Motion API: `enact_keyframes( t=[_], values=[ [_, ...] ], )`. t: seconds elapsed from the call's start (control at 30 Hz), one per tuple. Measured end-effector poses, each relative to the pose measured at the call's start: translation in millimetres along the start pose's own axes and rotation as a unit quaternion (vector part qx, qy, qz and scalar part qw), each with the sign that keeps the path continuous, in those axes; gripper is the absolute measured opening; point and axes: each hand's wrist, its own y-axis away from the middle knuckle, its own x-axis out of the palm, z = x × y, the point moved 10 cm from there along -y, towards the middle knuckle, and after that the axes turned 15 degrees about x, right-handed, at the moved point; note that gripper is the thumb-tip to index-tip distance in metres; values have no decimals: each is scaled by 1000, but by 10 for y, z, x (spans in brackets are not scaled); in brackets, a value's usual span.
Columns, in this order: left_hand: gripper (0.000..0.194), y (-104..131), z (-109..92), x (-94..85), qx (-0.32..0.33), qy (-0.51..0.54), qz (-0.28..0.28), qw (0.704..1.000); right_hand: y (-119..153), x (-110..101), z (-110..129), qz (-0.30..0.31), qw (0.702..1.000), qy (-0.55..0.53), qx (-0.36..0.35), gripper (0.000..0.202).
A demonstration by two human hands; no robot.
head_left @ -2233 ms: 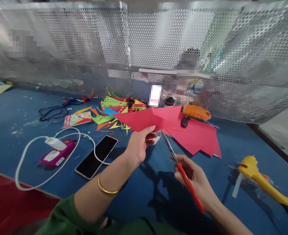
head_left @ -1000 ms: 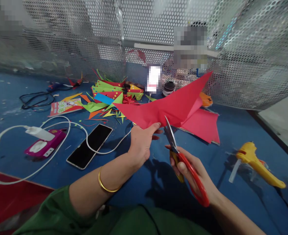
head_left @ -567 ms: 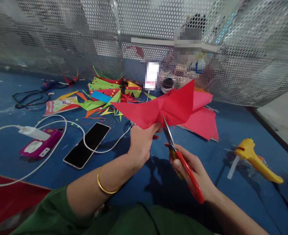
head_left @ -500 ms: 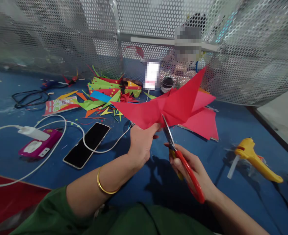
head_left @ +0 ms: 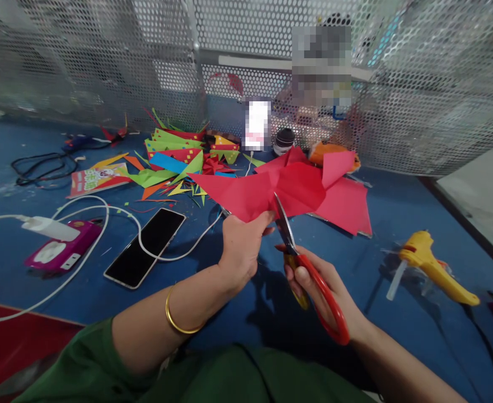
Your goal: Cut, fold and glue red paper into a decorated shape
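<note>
Pinched between the thumb and fingers of my left hand is a folded sheet of red paper, held up above the table. My right hand grips a pair of scissors with red and yellow handles. Their metal blades point up and away, against the red paper close to my left fingertips. How far the blades are parted is hard to see. Behind the held sheet, more red paper lies on the table, partly covered by it.
A yellow glue gun lies at the right. To the left are a phone, a purple power strip with a white cable, and a pile of coloured paper cuttings. A perforated metal panel stands behind; a lit phone leans there.
The tall right-hand point of the red paper has dropped, uncovering an orange thing behind. The scissors stay at about the same place on the paper. The whole view has shifted slightly.
</note>
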Motion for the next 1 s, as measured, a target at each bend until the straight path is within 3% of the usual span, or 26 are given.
enact_keyframes(
  t=[1.0],
  values=[
    [19,26,-42,51,15,18,19,1000,14,40,-22,-6,1000,-12,20,57]
  ],
)
